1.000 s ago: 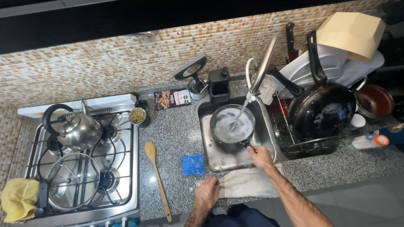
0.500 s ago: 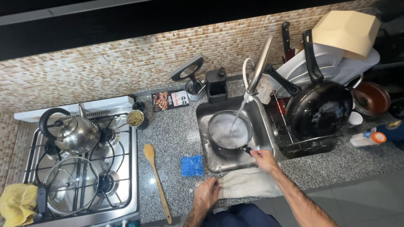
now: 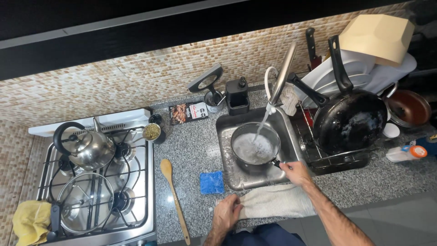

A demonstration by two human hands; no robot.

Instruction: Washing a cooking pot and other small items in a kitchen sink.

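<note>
My right hand (image 3: 297, 172) grips the handle of a dark saucepan (image 3: 255, 146) that sits in the steel sink (image 3: 226, 155). Water runs from the tall faucet (image 3: 283, 73) into the pan, which holds foamy water. My left hand (image 3: 226, 214) rests on the counter's front edge, touching the left end of a beige cloth (image 3: 276, 201) laid along the sink's front. A blue sponge (image 3: 212, 182) lies just left of the sink, above my left hand.
A wooden spoon (image 3: 174, 197) lies on the granite counter. The gas stove (image 3: 91, 182) carries a steel kettle (image 3: 87, 148), a glass lid (image 3: 86, 208) and a yellow cloth (image 3: 30, 221). The dish rack (image 3: 337, 157) right of the sink holds a black frying pan (image 3: 350, 118) and white plates.
The view has shifted slightly. My right hand keeps hold of the saucepan handle under the running water; my left hand stays at the cloth's end.
</note>
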